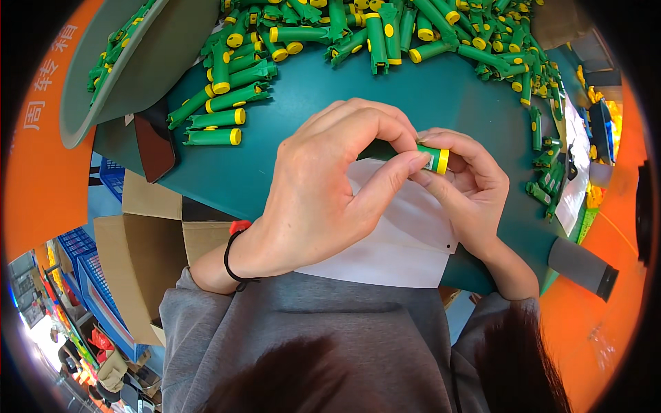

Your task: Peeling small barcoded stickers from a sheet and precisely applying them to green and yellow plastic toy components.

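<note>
- Big pale lettering runs along the orange panel (55, 151) at the person's left; a small white patch, too small for me to read, sits on the tube in hand.
- One green tube (443, 160), yellow-ended, is held above the white sheet (392, 265), just in front of the person.
- Two bare hands are on it: the left hand (334, 179) pinches it with thumb and forefinger, the right hand (478, 189) curls its fingers around the yellow end.
- Two tubes (214, 128) lie side by side near the left table edge; the pile (385, 34) beyond is too jumbled to count.
- One cardboard box (141, 258), one grey bowl (148, 76).
</note>
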`<state>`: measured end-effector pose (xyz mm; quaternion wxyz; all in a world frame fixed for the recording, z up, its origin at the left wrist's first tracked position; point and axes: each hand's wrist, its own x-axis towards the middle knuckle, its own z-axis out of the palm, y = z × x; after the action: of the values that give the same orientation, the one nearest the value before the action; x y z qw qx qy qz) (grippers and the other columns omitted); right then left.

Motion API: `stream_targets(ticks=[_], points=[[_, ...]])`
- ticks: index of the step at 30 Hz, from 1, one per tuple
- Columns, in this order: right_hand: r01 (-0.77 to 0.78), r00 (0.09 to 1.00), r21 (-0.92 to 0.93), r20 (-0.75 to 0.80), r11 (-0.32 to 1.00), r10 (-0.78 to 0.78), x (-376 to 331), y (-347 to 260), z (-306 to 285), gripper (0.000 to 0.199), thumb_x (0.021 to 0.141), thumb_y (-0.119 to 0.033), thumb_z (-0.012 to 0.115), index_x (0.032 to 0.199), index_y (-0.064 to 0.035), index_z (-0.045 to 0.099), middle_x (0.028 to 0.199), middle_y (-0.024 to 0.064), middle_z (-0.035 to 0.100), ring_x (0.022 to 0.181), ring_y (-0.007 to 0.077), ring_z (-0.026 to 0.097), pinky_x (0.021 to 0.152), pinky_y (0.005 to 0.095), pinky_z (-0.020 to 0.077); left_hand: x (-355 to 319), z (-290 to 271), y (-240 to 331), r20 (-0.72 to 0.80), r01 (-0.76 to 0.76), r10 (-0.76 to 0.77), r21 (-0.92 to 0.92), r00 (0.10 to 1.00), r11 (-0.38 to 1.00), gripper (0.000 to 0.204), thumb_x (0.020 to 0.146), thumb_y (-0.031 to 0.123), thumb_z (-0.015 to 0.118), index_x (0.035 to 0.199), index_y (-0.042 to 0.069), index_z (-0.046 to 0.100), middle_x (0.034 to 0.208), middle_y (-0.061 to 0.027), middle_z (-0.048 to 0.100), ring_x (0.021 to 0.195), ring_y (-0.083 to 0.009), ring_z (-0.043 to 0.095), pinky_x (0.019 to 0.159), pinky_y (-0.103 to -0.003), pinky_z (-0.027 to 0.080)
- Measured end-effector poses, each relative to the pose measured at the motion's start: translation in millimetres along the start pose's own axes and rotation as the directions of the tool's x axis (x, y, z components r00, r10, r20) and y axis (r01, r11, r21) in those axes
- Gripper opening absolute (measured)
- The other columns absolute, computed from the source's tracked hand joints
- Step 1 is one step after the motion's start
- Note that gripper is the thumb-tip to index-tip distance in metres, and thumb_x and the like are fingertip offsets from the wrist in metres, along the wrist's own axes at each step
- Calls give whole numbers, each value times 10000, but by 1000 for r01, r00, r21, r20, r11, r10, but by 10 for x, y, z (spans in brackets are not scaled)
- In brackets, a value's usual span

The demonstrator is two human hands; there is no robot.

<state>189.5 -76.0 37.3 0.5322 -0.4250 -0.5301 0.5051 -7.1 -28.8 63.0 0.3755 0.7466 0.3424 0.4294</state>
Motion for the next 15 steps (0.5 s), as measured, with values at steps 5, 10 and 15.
stream_targets(ticks=[5,10,15], points=[[4,1000,-18,-2,1000,-4,-5,2,-2,414,810,154,715,1198,45,618,1246,148,613,1162,211,609,1017,337,514,2,10,-7,2,-13,13,25,1000,1000,106,832,-17,755,917,1,694,970,-91,703,894,-157,647,806,-272,504],[-37,999,-22,18,999,37,-33,-5,-3,367,850,103,711,1200,50,616,1238,149,620,1170,211,606,998,338,508,-10,-4,-90,32,2,-1,-21,999,1000,219,785,59,834,904,15,657,942,-69,693,880,-148,646,810,-272,510],[71,990,-21,125,997,-68,-13,50,-43,343,876,88,689,1208,52,611,1254,153,612,1169,233,614,1014,365,519,13,17,-164,200,280,-236,-231,951,932,286,850,150,817,1005,21,615,861,-14,652,876,-110,634,792,-253,507]])
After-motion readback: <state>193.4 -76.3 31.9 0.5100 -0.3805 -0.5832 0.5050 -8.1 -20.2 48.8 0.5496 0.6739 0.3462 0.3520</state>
